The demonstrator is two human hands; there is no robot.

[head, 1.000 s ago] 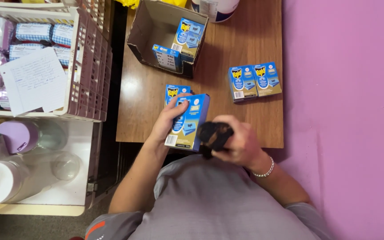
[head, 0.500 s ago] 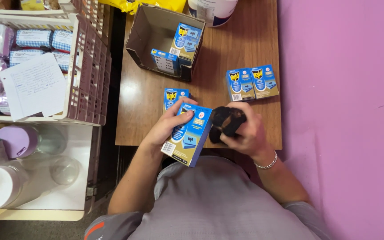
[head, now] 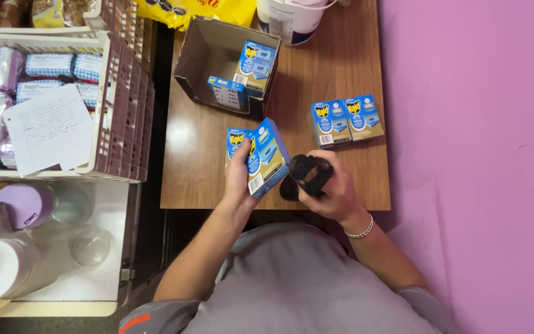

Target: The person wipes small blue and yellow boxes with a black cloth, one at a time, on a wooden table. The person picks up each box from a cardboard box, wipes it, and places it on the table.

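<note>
Wooden table [head: 205,185] by pink wall: L hand [head: 238,179] fingers clamp blue box [head: 266,158], tilted; R hand [head: 335,192] fingers wrapped round black tool [head: 307,175].

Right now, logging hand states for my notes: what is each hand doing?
Left hand: closed on a blue and gold box.
Right hand: closed on a black handheld tool.

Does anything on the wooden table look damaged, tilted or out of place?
Only small things. The open brown cardboard carton lies on its side, with a ragged, torn lower edge. The blue and gold box in the left hand is tilted. The right hand grips a black handheld tool. Two matching boxes lie neatly side by side.
</note>
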